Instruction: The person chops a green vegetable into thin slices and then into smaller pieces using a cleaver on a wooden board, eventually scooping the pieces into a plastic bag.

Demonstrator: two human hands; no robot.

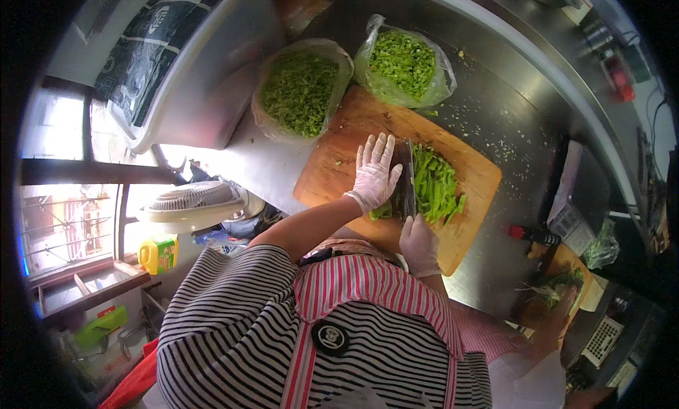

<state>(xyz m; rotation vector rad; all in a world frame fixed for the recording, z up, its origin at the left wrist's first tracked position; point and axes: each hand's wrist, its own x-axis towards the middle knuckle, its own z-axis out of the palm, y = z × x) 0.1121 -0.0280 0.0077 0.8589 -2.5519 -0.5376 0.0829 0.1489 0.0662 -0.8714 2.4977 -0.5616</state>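
My right hand (pixel 419 244), in a thin clear glove, grips the handle of a broad-bladed kitchen knife (pixel 407 175). The blade lies over the wooden cutting board (pixel 329 165), along the left side of a pile of sliced green vegetable strips (pixel 434 183). My left hand (pixel 375 170), also gloved, is stretched out over the board just left of the blade. Its fingers are apart and grasp nothing; whether the thumb touches the blade I cannot tell. A few green pieces (pixel 382 211) show beside my left wrist.
Beyond the board stand a plastic bag of finely chopped greens (pixel 299 93) and another of chopped green pieces (pixel 403 64). White bits lie scattered over the steel table (pixel 477 122). At right, a co-worker's hand (pixel 567 297) is at herbs (pixel 554 289) on another board. A fan (pixel 193 202) stands left.
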